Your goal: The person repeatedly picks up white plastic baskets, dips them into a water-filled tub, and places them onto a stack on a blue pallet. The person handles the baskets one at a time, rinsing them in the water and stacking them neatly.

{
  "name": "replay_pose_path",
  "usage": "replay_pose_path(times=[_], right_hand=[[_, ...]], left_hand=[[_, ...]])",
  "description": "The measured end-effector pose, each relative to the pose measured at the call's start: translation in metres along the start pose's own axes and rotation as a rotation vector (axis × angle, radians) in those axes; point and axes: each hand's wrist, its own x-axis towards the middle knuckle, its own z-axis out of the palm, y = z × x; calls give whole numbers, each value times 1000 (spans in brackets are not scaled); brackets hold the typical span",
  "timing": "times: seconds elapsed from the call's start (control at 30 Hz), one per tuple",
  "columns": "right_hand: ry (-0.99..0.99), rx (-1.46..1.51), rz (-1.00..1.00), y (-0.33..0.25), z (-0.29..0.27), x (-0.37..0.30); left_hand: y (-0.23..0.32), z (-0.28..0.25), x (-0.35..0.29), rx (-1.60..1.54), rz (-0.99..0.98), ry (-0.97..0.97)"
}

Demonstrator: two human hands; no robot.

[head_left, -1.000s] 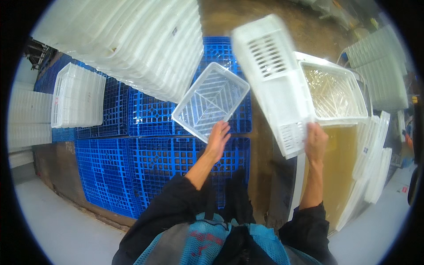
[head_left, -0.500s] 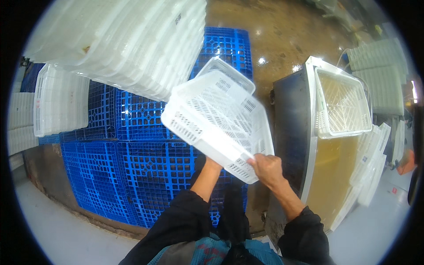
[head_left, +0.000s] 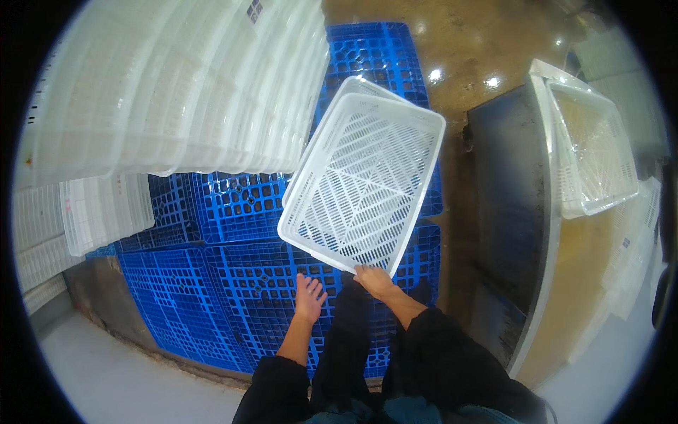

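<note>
A white slotted plastic basket (head_left: 360, 184) sits over another white basket (head_left: 351, 86), whose far and left edges stick out from under it. My right hand (head_left: 374, 280) is closed on the near rim of the upper basket, close to its right corner. Just off the near left corner, my left hand (head_left: 309, 297) is apart from the basket with its fingers spread and nothing in it. Blue grid pallets (head_left: 272, 272) lie beneath both hands and the baskets.
Tall nested white baskets (head_left: 183, 85) stand at the far left, with a smaller white stack (head_left: 106, 212) beside them. To the right, a metal-rimmed tank (head_left: 542, 247) holds yellowish liquid (head_left: 586, 261); another white basket (head_left: 593, 152) rests at its far end. The brown floor looks wet.
The basket has gone from tilted in both arms to lying lower over the other basket. My left hand has come away from it; my right hand still grips the rim. The view has shifted.
</note>
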Motion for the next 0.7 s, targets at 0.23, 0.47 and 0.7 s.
replay_pose_path(times=[0.23,0.47,0.7], right_hand=[[61,127,-65,5,3,1],[190,258,-169,13,-19,-8],[795,884,689,92,-25,-28]], left_hand=[[-15,49,92,8,27,-166],[-40,50,130,-179,-58,-27],[-48,57,86,-154,156,71]])
